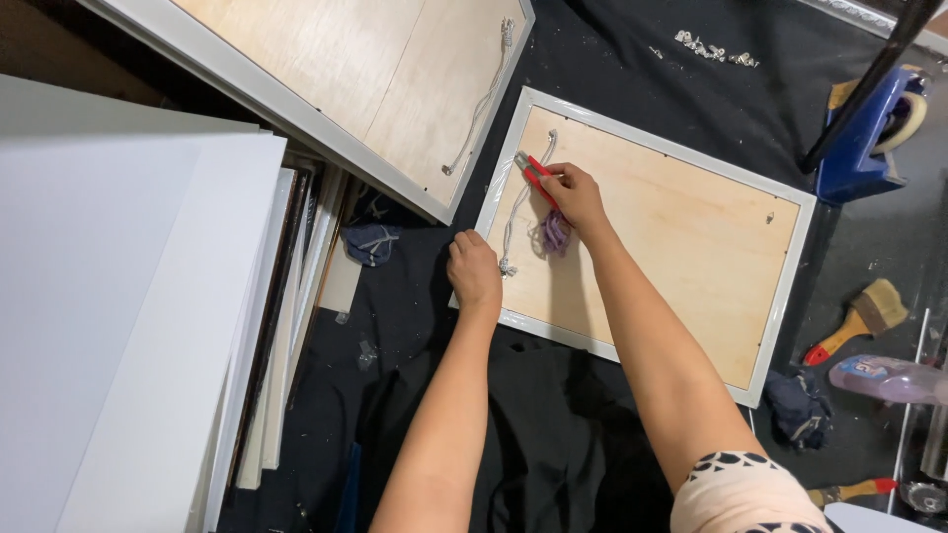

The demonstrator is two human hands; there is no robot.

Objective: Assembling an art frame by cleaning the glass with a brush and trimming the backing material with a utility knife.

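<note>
A white picture frame (pixel 802 266) lies face down on a black cloth, its plywood back up and clear film around its edges. My right hand (pixel 576 198) grips a red utility knife (pixel 534 174), blade toward the frame's left corner. A purple cloth (pixel 555 233) hangs under that hand. My left hand (pixel 475 271) presses on the frame's left edge, fingers curled. A white hanging cord (pixel 513 222) runs along the backing between both hands.
A larger white frame (pixel 326 128) lies face down at the upper left, overlapping stacked white boards (pixel 128 296). A blue tape dispenser (pixel 874 138), a wooden brush (pixel 859 321), a plastic bottle (pixel 889 378) and small metal hooks (pixel 713 48) sit at the right.
</note>
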